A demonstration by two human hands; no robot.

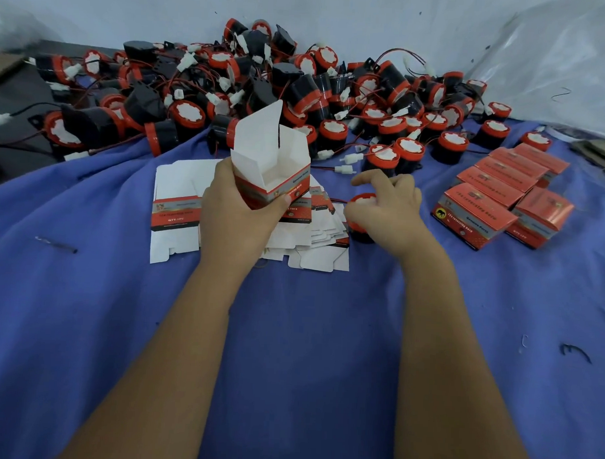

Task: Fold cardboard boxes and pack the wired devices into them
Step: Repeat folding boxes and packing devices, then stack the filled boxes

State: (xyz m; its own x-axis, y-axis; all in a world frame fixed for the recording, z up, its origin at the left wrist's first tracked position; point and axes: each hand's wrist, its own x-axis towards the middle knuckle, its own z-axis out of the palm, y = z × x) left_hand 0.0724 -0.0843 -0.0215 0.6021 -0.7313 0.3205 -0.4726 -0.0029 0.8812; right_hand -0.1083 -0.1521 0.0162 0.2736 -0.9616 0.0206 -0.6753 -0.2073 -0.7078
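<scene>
The left hand point(238, 206) grips an erected box point(275, 166) from its left side, fingers behind and thumb curled across the red printed front, holding it upright above the blue cloth point(290, 332) with its white top flaps standing open and the tallest flap rising at the back. Under and just beyond this hand lies a loose stack of flat boxes point(178, 211), white insides up, with red and black printed bands showing. The right hand point(386, 206), a short way right of the box, rests on a device point(362, 200) with a red rim and black body that lies on the cloth; the fingers are loosely curled over it, the forefinger stretched out to the left, and whether they truly grip it cannot be told. A thin red wire point(337, 200) runs left from that device toward the flat boxes. Beyond both hands a large pile of devices point(299, 92) spreads across the cloth, black bodies with red caps, white faces, red and black wires and white plugs tangled among them. Right of the right hand, well apart, packed boxes point(501, 198) lie closed in rows. Behind the pile stands a pale wall point(336, 17).
</scene>
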